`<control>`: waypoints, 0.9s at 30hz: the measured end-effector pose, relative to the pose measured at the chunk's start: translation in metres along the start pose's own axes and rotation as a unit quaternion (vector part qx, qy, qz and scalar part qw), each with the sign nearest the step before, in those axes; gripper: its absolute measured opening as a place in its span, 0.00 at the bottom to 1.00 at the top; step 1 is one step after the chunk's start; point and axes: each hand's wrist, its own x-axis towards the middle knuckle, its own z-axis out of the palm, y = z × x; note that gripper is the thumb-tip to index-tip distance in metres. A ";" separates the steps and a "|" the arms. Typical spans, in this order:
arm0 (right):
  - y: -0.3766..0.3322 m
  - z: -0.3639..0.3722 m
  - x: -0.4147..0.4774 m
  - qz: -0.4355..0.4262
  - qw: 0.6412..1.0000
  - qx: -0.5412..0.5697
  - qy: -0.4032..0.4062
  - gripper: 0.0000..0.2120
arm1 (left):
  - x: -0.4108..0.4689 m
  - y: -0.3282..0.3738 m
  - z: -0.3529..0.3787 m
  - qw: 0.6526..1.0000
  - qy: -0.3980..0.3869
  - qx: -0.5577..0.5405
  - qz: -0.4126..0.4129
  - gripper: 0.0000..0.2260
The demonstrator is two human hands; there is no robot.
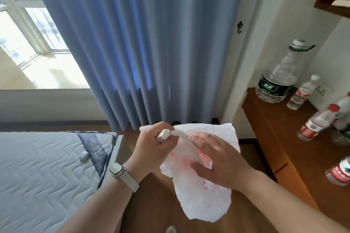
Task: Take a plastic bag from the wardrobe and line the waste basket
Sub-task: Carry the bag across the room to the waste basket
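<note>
A white plastic bag point(200, 200) with red print hangs in front of me above the wooden floor. My left hand point(151, 147), with a watch on its wrist, is closed on the bag's twisted handle at the top. My right hand point(217, 161) lies against the front of the bag with its fingers spread and touching the plastic near the handle. No waste basket and no wardrobe are in view.
A bare quilted mattress point(37, 172) lies at the left with a small white object point(84, 155) on it. Blue curtains point(142, 43) hang ahead. A wooden desk point(274, 134) at the right carries several water bottles point(274, 83).
</note>
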 end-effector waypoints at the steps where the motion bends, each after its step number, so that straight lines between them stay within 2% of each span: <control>1: 0.005 0.000 0.017 0.000 1.000 -0.009 -0.002 0.28 | 0.017 -0.006 -0.003 1.000 -0.002 -0.007 -0.004 0.17; 7: 0.030 0.001 0.107 0.008 1.000 -0.019 0.008 0.28 | 0.104 -0.035 -0.020 0.999 -0.006 -0.040 -0.016 0.11; 12: 0.047 0.003 0.164 -0.014 0.999 -0.005 0.034 0.27 | 0.154 -0.048 -0.028 1.000 -0.014 -0.020 0.012 0.13; 16: 0.073 0.011 0.211 -0.024 0.999 0.012 0.035 0.27 | 0.199 -0.072 -0.023 1.000 0.008 -0.013 -0.011 0.10; 19: 0.102 0.019 0.251 -0.032 0.999 0.028 0.021 0.26 | 0.235 -0.089 -0.017 0.999 0.011 -0.019 -0.024 0.04; 22: 0.139 0.027 0.302 -0.050 0.998 0.037 -0.004 0.26 | 0.278 -0.105 -0.009 0.998 0.026 0.010 -0.050 0.07; 27: 0.197 0.026 0.384 -0.065 0.992 0.060 -0.096 0.28 | 0.351 -0.122 0.006 0.991 0.061 0.027 -0.113 0.06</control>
